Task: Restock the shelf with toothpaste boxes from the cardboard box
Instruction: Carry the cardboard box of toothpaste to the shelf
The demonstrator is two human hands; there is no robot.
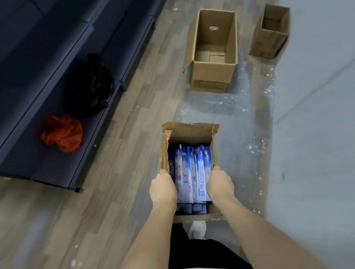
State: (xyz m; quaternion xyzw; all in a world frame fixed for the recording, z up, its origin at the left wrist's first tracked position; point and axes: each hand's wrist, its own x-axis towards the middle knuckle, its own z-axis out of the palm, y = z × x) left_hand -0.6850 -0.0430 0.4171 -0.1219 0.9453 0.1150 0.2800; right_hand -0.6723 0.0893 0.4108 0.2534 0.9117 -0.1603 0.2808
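Observation:
An open cardboard box (pixel 190 133) stands on the floor in front of me, holding several blue and white toothpaste boxes (pixel 188 171) packed upright. My left hand (pixel 162 189) grips the stack from its left side, fingers hidden down inside the box. My right hand (pixel 219 183) grips the stack from its right side, fingers also hidden. The dark blue shelf (pixel 48 164) runs along the left, its bottom tier low to the floor.
On the shelf's bottom tier lie a red plastic bag (pixel 62 133) and a black bag (pixel 90 85). Two empty cardboard boxes (pixel 214 73) (pixel 271 43) stand farther ahead near the grey wall (pixel 329 123). My shoe (pixel 198 229) is just behind the box.

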